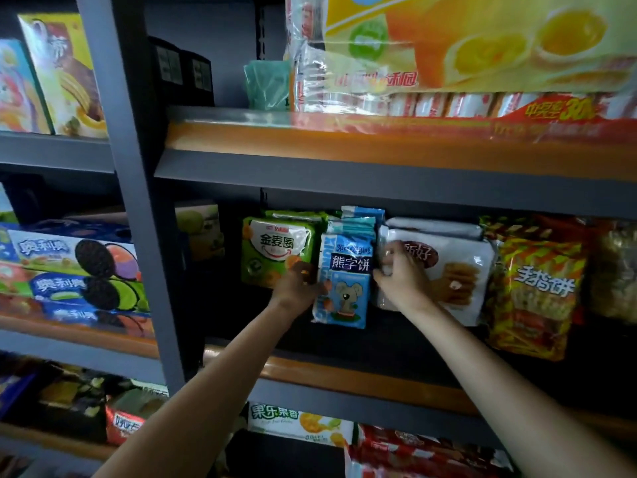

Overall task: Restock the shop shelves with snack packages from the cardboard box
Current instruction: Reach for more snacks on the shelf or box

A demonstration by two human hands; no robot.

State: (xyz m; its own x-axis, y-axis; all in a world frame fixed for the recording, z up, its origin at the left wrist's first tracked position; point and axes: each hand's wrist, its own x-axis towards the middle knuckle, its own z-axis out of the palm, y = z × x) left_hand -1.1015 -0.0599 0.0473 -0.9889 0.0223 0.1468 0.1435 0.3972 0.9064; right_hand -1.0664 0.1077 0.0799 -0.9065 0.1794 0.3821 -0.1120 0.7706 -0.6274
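A blue snack bag with a cartoon mouse (346, 298) stands upright on the middle shelf (344, 374), in front of more blue bags. My left hand (298, 288) grips its left edge, beside a green snack bag (275, 246). My right hand (401, 277) reaches to the bag's right side, fingers curled against the edge of a white biscuit bag (455, 270). The cardboard box is not in view.
Orange-yellow snack bags (537, 291) stand right of the white bag. A large plastic-wrapped pack (448, 56) fills the upper shelf. Boxed sandwich cookies (79, 270) sit on the left bay, past a grey upright post (138, 201). More packets (300, 422) lie on the shelf below.
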